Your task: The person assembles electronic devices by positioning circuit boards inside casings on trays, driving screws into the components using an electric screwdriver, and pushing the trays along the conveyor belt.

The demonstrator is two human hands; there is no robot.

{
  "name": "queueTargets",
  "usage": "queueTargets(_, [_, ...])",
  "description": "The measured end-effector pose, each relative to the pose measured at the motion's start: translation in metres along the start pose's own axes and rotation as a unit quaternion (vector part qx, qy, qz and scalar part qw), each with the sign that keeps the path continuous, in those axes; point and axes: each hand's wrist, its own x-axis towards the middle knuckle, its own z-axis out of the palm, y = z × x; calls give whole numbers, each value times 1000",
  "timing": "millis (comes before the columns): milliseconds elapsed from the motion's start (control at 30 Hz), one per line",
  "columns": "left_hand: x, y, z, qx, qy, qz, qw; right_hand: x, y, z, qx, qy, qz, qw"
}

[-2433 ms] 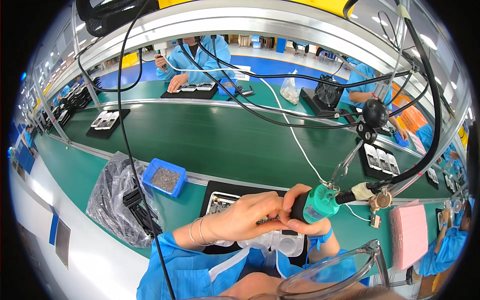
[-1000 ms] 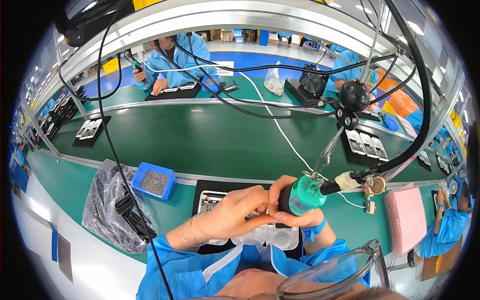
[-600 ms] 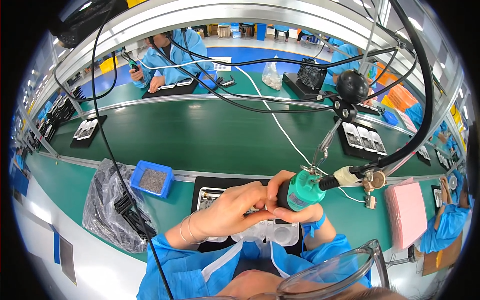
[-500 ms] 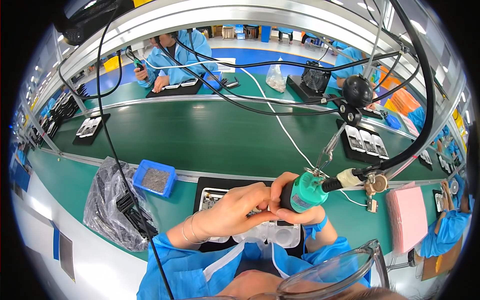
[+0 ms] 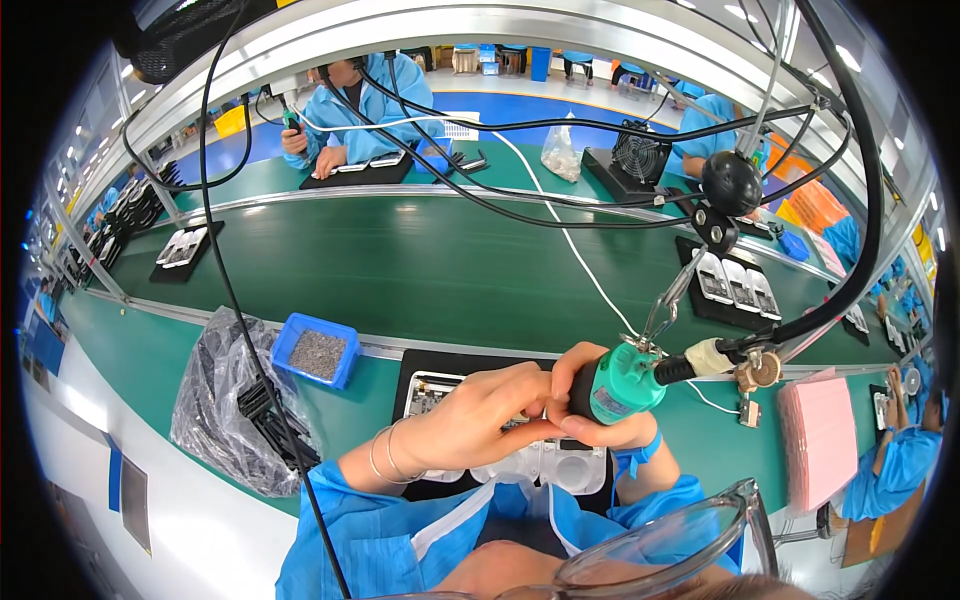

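Observation:
My right hand (image 5: pixel 608 432) is wrapped around the black body of a green-capped electric screwdriver (image 5: pixel 628 382), which is tilted with its cap toward the right. Against its front end, my left hand (image 5: pixel 478 418) is closed, fingertips pinched together and touching the right hand's fingers. What the left fingers hold, if anything, is hidden. Below both hands lie white plastic cases with electronic parts (image 5: pixel 430 390) on a black mat (image 5: pixel 410 368). My hands cover much of them. Round clear-white trays (image 5: pixel 575 470) show at the mat's near side.
A blue bin (image 5: pixel 345 372) of small metal pieces and a plastic bag (image 5: pixel 215 400) with black parts stand left. Pink sheets (image 5: pixel 818 440) are stacked right. A metal hook (image 5: pixel 668 300) and thick black cable reach the screwdriver. Across the green conveyor (image 5: pixel 400 260), a co-worker (image 5: pixel 385 100) handles white cases.
The whole view has shifted slightly, so everything sits a little further right. Both hands keep the same hold at the screwdriver.

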Motion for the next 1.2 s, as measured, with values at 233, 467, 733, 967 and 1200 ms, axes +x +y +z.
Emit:
queueTargets(233, [1,-1,0,-3,7,3,1000,0,1,0,24,1,6,1000])
queueTargets(467, [0,-1,1,-2,8,4,1000,0,3,-1,21,-7,-1,1000])
queueTargets(733, [0,2,2,-4,4,-7,1000,-3,0,1,4,3,6,1000])
queueTargets(967, [-1,0,-1,52,-9,-61,997,0,10,-7,-36,-6,11,999])
queueTargets(1200, [-4,-4,4,69,30,-52,996,6,8,-4,-77,-1,-45,996])
